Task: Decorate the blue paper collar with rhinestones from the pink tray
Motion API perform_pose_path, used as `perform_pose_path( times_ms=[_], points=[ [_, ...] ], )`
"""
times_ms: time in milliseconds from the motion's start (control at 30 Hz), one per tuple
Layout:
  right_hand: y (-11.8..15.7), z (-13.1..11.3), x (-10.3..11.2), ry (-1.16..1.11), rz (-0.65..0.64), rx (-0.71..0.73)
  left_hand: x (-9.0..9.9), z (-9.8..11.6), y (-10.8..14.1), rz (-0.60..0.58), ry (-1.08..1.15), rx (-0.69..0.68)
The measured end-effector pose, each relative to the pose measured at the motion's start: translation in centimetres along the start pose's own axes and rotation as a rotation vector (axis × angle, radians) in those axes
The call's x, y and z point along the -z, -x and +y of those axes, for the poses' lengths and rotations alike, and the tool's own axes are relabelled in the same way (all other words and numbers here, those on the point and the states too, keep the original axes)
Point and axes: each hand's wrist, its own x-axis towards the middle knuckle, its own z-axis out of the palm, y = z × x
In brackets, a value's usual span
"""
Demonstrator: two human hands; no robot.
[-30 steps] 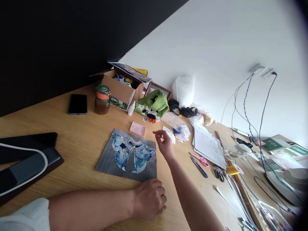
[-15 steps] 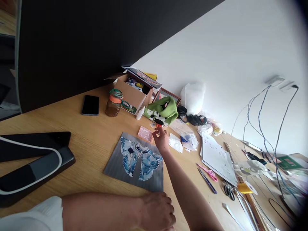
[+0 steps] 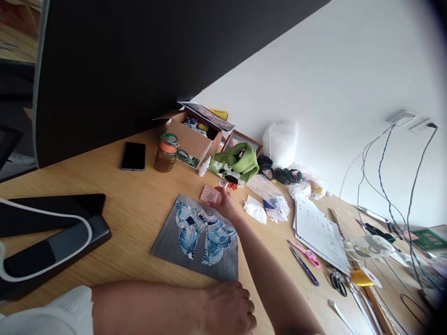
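Observation:
With its thumb and fingers, my right hand [image 3: 225, 204] grips the right end of a small pink tray [image 3: 210, 194], which has pale patterning or small bits in it. A short white stick-like piece [image 3: 226, 184] shows by the fingers; whether it is held I cannot tell. Nearer to me lies a grey board [image 3: 167, 237] with a blue-and-white winged design [image 3: 190, 230] edged with small bead-like dots. My left hand [image 3: 230, 307] rests palm down by the board's near right corner, fingers curled; anything under them is hidden.
Beyond the tray sit a green pouch [image 3: 240, 163], a white bottle [image 3: 204, 166], a brown jar [image 3: 165, 156] and a cardboard box [image 3: 190, 139]. A phone [image 3: 133, 156] lies left. Pink scissors [image 3: 309, 255], a dark pen-like tool [image 3: 303, 266] and papers [image 3: 319, 230] are right.
My right hand has moved slightly left, from a pinch beside the pink tray to a grip on its right end. The tray appears tilted now. My left hand stays put.

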Motion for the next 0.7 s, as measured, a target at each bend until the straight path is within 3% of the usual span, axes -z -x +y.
perform_pose_path(
  times_ms=[200, 500, 700],
  points=[
    [-1.5, 0.2, -0.7, 0.019, -0.054, -0.057, -0.1, 0.1, -0.1, -0.027, -0.016, 0.009],
    [-1.5, 2.0, -0.8, -0.035, -0.037, -0.060, -2.4, -0.7, -0.5, -0.083, -0.013, -0.004],
    [-2.5, 2.3, -1.2, -0.070, -0.022, -0.080, -2.4, -0.9, -0.5, -0.086, 0.010, -0.022]
  ],
)
